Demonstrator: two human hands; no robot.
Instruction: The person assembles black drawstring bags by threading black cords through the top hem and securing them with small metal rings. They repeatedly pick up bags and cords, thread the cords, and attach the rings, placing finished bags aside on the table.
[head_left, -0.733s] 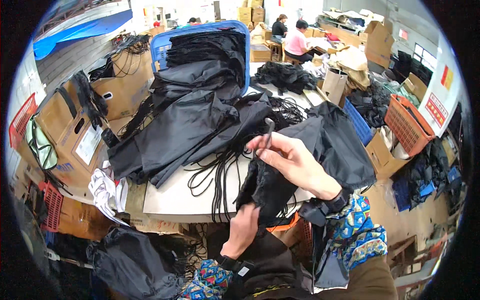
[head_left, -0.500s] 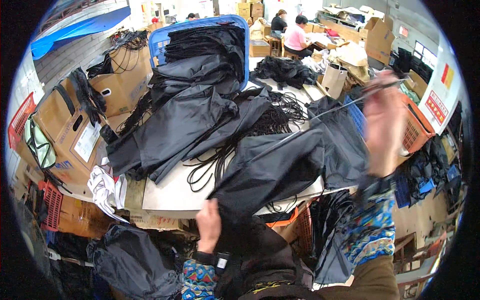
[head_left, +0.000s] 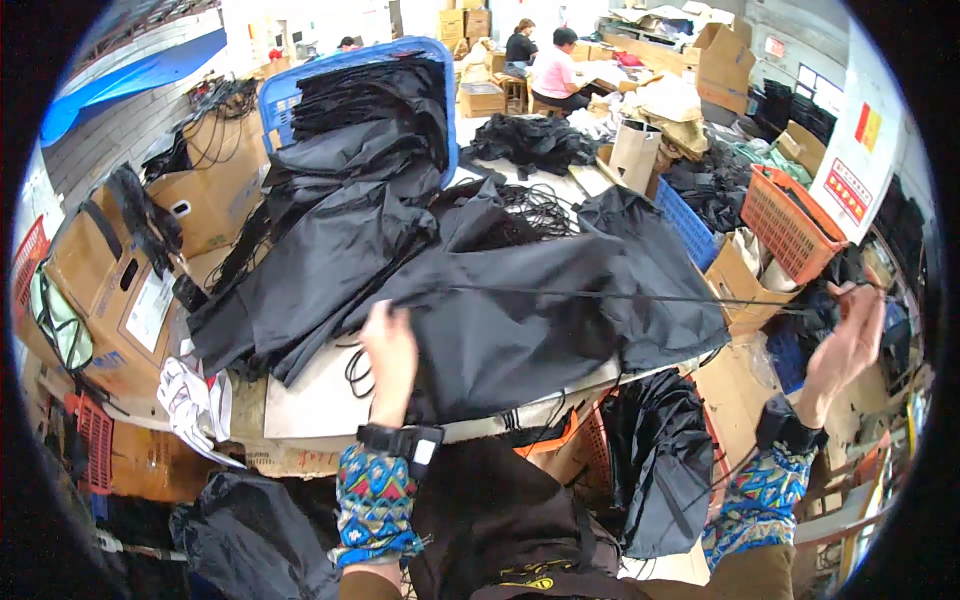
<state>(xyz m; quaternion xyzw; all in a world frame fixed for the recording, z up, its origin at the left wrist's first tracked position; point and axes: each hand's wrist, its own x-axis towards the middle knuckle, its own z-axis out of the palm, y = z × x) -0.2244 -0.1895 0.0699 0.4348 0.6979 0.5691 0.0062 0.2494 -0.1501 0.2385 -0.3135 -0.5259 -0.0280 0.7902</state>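
The left hand (head_left: 390,345) presses flat, fingers spread, on a black fabric bag (head_left: 540,320) lying on the worktable's near edge. The right hand (head_left: 848,335), out at three o'clock, is closed round a thin black drawstring cord (head_left: 620,296) stretched taut across the bag to it. At eleven o'clock, a heap of black fabric pieces (head_left: 340,230) crowds the table — behind it a blue plastic crate (head_left: 290,85). At two o'clock stands an orange mesh basket (head_left: 790,215); beyond it a white wall sign (head_left: 858,150) with red and yellow patches. At nine o'clock sits a brown cardboard box (head_left: 110,285) with a white label.
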